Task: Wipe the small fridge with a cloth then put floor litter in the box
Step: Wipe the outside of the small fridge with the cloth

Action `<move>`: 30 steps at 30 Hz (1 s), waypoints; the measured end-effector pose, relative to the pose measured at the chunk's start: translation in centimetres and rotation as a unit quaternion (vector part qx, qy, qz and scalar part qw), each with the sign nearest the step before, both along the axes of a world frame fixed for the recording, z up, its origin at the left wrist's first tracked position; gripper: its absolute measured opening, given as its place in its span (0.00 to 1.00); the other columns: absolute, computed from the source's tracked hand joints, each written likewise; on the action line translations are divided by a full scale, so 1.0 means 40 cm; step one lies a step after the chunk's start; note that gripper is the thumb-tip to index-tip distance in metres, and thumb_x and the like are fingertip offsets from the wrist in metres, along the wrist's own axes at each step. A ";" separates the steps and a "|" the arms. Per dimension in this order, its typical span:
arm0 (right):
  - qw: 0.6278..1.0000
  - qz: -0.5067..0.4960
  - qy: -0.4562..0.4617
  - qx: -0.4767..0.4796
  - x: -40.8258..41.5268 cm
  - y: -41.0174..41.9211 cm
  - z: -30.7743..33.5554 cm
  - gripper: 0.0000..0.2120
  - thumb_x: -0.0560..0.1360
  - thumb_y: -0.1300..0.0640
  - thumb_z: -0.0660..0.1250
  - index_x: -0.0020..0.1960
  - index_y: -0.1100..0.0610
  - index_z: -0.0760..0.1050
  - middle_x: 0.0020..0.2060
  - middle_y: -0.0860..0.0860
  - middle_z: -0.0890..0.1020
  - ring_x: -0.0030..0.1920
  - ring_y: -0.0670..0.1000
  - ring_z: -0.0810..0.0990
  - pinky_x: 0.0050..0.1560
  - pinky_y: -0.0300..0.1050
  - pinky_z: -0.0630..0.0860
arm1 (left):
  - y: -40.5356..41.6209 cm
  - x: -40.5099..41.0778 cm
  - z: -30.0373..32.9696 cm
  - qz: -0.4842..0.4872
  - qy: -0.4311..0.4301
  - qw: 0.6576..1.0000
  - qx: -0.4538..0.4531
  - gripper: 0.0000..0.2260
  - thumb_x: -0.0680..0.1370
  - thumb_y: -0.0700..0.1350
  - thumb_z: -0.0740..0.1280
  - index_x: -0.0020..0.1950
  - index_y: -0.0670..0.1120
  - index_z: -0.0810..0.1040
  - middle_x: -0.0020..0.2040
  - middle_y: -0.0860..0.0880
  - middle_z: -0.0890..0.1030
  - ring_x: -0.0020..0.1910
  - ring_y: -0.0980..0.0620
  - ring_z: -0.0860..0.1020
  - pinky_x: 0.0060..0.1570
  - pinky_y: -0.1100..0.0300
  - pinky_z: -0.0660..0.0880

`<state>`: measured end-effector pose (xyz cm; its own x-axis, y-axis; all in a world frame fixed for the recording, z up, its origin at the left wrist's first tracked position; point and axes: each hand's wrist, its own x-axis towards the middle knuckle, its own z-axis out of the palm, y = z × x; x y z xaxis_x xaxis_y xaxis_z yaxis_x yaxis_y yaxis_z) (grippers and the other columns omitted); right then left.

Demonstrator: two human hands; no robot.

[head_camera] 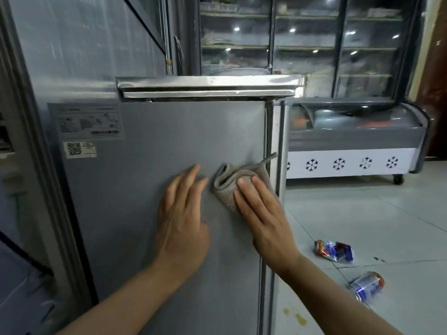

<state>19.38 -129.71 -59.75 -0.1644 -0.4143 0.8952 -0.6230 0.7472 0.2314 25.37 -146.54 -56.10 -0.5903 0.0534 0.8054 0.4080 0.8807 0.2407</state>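
The small grey fridge [150, 189] fills the middle of the view, and I face its flat side panel. A crumpled beige cloth [227, 182] lies pressed against that panel near its right edge. My right hand [263, 213] lies flat on the cloth, fingers extended and pointing up-left. My left hand [181, 218] rests flat on the bare panel just left of the cloth, fingers apart, holding nothing. Two crushed blue-and-red drink cans lie on the tiled floor at the right, one [333, 250] farther and one [367, 285] nearer.
A shiny metal tray edge [208, 87] overhangs the fridge top. A taller grey cabinet [72, 49] stands at the left. A chest freezer with snowflake marks [350, 151] and glass-door coolers [307, 44] stand behind. Yellow stains [300, 319] mark the floor.
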 end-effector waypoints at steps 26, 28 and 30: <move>0.993 -0.060 -0.046 -0.092 0.009 0.063 -0.133 0.22 0.80 0.66 0.43 0.66 0.69 0.69 0.70 0.62 0.65 0.69 0.69 0.66 0.72 0.61 0.61 | 0.075 -0.021 -0.085 0.003 -0.018 0.997 -0.075 0.30 0.61 0.34 0.65 0.64 0.43 0.72 0.73 0.45 0.65 0.71 0.49 0.58 0.66 0.36 0.55; 0.992 -0.066 -0.068 -0.085 0.020 0.062 -0.181 0.24 0.81 0.63 0.40 0.66 0.68 0.69 0.70 0.61 0.66 0.69 0.70 0.65 0.71 0.62 0.61 | 0.072 -0.017 -0.106 -0.003 -0.027 0.996 -0.089 0.31 0.61 0.35 0.65 0.65 0.43 0.71 0.73 0.46 0.65 0.71 0.50 0.58 0.67 0.39 0.53; 0.991 -0.079 -0.080 -0.074 0.029 0.060 -0.222 0.25 0.81 0.62 0.39 0.66 0.68 0.70 0.71 0.59 0.66 0.69 0.70 0.64 0.71 0.63 0.61 | 0.066 -0.015 -0.125 -0.004 -0.035 0.994 -0.107 0.33 0.61 0.33 0.67 0.66 0.44 0.71 0.73 0.46 0.65 0.71 0.50 0.58 0.66 0.40 0.52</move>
